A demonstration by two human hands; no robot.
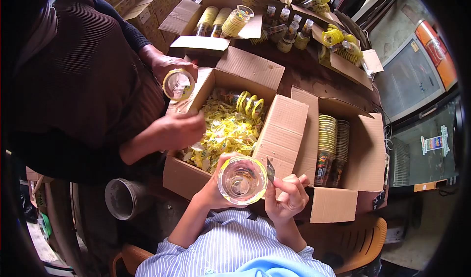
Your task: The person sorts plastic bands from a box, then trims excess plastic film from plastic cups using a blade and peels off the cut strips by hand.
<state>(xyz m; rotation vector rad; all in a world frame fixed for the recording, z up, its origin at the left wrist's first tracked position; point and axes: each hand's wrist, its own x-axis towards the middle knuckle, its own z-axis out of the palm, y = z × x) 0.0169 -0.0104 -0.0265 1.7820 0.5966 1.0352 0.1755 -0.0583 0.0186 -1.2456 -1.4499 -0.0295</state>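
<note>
My left hand [217, 183] is wrapped round a clear plastic cup [243, 183] with a yellow rim, its open mouth facing up toward me. On the cup's right side, my right hand [288, 194] pinches a small dark flat blade [270, 170] close to the rim. Whether the blade touches the rim I cannot tell. Just beyond the cup stands an open cardboard box [287, 125] filled with yellow and white scraps [230, 125]. Several yellow-rimmed cups [250, 104] lie on the scraps.
At left, a co-worker's hand [171, 130] hovers by the scraps; the other holds a cup [178, 85]. Stacked cups [326, 139] fill part of the right box [370, 154]. More boxes [201, 42] and bottles [292, 29] stand behind. A bucket [120, 198] sits lower left.
</note>
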